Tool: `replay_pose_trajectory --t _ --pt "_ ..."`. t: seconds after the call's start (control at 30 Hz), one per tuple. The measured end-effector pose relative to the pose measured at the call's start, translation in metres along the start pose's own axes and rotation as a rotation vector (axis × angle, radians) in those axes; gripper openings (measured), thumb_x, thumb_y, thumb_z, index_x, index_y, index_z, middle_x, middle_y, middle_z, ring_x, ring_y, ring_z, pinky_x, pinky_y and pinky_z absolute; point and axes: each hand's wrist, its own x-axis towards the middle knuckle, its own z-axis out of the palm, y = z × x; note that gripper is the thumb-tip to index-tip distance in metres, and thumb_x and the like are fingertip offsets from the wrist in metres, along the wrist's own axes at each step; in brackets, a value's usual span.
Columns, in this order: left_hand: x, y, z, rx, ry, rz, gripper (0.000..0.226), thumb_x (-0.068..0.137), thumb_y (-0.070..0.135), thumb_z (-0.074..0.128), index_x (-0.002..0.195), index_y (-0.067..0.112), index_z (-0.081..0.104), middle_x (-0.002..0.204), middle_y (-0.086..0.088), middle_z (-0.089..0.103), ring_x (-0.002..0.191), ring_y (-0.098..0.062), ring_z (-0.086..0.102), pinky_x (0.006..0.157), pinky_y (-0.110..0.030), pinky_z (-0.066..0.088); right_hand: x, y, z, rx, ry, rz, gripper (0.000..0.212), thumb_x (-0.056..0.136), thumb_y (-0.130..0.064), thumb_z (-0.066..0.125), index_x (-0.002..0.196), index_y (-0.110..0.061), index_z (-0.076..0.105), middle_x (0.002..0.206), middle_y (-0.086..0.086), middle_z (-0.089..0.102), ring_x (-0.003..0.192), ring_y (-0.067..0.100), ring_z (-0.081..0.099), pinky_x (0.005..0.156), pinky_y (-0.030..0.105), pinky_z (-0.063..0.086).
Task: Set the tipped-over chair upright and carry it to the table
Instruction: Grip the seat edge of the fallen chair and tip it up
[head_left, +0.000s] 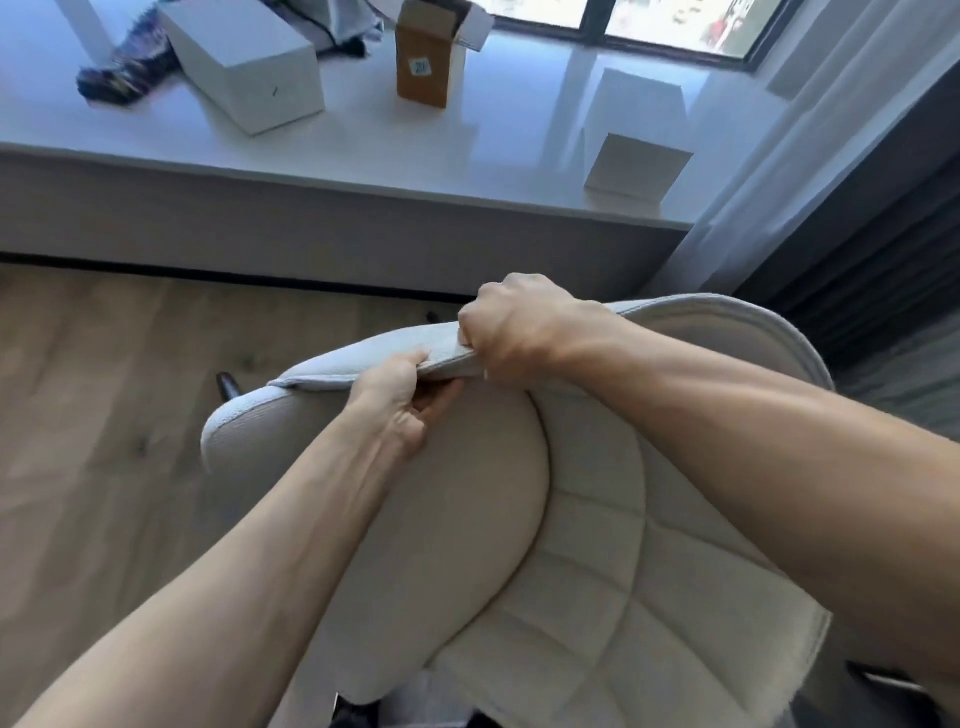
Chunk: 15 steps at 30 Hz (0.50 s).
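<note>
A cream upholstered chair (613, 597) with a quilted seat and a curved backrest fills the lower middle of the head view. Both hands grip the top rim of its backrest. My left hand (400, 400) pinches the rim from below, thumb on top. My right hand (511, 325) is clenched over the rim just to the right of it. A dark chair leg tip (227, 385) pokes out to the left of the backrest above the wooden floor. The rest of the base is hidden under the seat.
A low white window ledge (363, 171) runs across the far side, carrying two white boxes (249, 62) (636, 150), an opened cardboard box (426, 57) and dark fabric (124, 73). A sheer curtain (810, 145) hangs at right. Wooden floor (104, 441) lies to the left.
</note>
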Motion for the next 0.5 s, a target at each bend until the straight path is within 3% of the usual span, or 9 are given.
replay_pose_trajectory --t 0.17,0.27,0.33,0.4,0.47,0.5 --pt "0.029 0.053 0.003 -0.072 -0.032 -0.002 0.010 0.096 0.007 0.049 0.095 0.004 0.059 0.083 -0.014 0.066 0.072 -0.023 0.066 0.040 -0.032 0.058 0.062 -0.001 -0.028 0.048 -0.035 0.041 0.007 0.083 -0.019 0.056 0.085 -0.022 0.051 0.070 -0.004 0.039 0.076 0.024 0.047 0.066 0.031 0.036" --pt "0.047 0.083 0.001 -0.070 0.004 -0.001 0.012 0.096 0.006 0.046 0.092 0.004 0.058 0.074 -0.013 0.067 0.065 -0.022 0.067 0.041 -0.033 0.058 0.092 -0.005 -0.037 0.067 -0.001 0.039 0.020 0.085 -0.020 0.056 0.104 -0.022 0.059 0.098 0.001 0.058 0.095 0.027 0.057 0.073 0.035 0.037" --pt "0.056 0.100 0.001 -0.016 -0.019 0.015 0.021 0.096 0.004 0.044 0.079 0.006 0.057 0.053 -0.008 0.067 0.047 -0.017 0.067 0.038 -0.028 0.055 0.105 -0.010 -0.030 0.038 0.142 0.019 0.035 0.085 -0.022 0.055 0.119 -0.020 0.056 0.123 0.005 0.057 0.120 0.027 0.050 0.092 0.040 0.037" --pt "0.065 0.112 0.001 0.034 -0.051 0.029 0.033 0.095 0.002 0.041 0.065 0.009 0.052 0.035 0.000 0.058 0.031 -0.010 0.058 0.033 -0.016 0.046 0.101 -0.020 -0.020 0.131 0.394 -0.020 0.047 0.081 -0.020 0.058 0.128 -0.014 0.055 0.135 0.010 0.053 0.133 0.028 0.041 0.109 0.044 0.028" --pt "0.073 0.124 -0.002 0.059 -0.092 0.021 0.032 0.096 0.003 0.040 0.069 0.006 0.056 0.041 -0.003 0.062 0.033 -0.009 0.060 0.031 -0.015 0.044 0.087 -0.026 -0.006 0.272 0.606 -0.058 0.050 0.077 -0.018 0.062 0.127 -0.009 0.058 0.136 0.013 0.054 0.133 0.030 0.041 0.111 0.045 0.028" --pt "0.081 0.130 -0.004 0.039 -0.089 0.017 0.027 0.097 0.004 0.040 0.078 0.003 0.059 0.055 -0.008 0.068 0.043 -0.013 0.066 0.034 -0.018 0.048 0.077 -0.027 0.005 0.311 0.637 -0.055 0.051 0.076 -0.018 0.063 0.126 -0.008 0.058 0.135 0.013 0.055 0.131 0.030 0.044 0.109 0.044 0.032"
